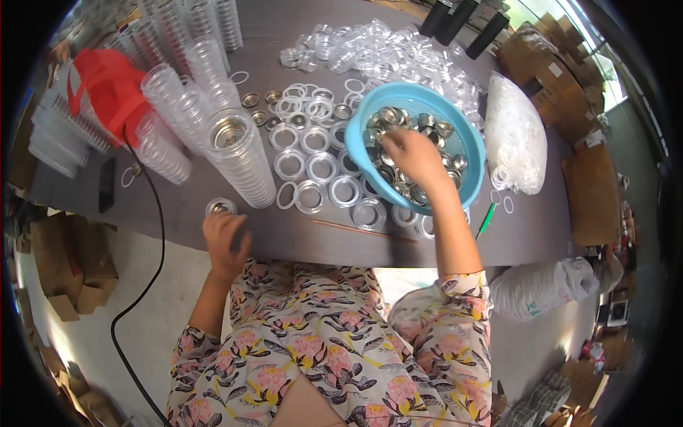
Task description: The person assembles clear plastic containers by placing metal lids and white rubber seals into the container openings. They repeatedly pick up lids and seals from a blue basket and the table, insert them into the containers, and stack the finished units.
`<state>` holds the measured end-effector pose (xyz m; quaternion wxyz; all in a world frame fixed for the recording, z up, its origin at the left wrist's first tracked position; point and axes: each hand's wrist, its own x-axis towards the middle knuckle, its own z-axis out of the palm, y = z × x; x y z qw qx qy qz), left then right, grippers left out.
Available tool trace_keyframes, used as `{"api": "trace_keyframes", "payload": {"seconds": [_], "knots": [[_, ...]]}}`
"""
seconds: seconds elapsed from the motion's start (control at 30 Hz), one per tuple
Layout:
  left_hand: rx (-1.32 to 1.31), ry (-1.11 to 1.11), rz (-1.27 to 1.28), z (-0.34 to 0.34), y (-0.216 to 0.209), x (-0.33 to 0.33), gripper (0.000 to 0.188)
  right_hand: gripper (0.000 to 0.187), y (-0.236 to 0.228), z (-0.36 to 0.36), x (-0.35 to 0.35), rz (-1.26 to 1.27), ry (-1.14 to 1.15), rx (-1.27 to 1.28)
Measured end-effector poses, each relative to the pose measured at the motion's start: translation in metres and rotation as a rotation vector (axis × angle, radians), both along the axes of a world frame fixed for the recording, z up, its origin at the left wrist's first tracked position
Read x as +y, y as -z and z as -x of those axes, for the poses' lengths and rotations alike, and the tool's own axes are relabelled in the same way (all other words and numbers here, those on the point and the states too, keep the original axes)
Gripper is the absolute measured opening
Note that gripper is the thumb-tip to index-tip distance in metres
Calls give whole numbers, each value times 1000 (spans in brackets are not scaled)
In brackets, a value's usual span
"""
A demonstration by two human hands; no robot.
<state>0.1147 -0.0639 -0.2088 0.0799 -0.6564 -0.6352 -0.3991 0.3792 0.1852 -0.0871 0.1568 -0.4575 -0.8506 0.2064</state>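
My left hand [226, 240] is at the front edge of the table, its fingers curled against a small clear plastic ring with a metal cap [221, 207] in it. My right hand [414, 155] reaches into a blue plastic basket [471, 153]. Its fingers are pinched together among many small silvery metal caps [403, 187], and what they hold, if anything, is hidden. Between the hands lie rows of clear plastic rings [322, 168]. Beside the left hand leans a tall stack of clear plastic cups [249, 167], with metal pieces in the top one.
Clear plastic parts [398, 57] are heaped behind the basket. More cup stacks [171, 35] and a red bag [107, 89] stand at left. A black cable [161, 235] crosses the left edge. A thin brown stick [363, 230], green-handled tool [486, 220] and full plastic bag [516, 135] lie nearby.
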Motion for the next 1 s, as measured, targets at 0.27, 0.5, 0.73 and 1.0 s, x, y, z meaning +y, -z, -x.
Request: {"api": "trace_keyframes", "payload": {"seconds": [0.27,0.5,0.73,1.0], "knots": [[5,687,-76,-117,-55,125,40,29,54,-32,13,86,-192,-433],[44,473,650,-167,-74,220,37,19,65,-78,36,165,-274,-55],[42,414,474,-160,-69,215,15,6,48,-86,25,497,-44,413],[-262,340,63,-147,-80,174,13,19,55,-87,28,301,-47,-36]]}}
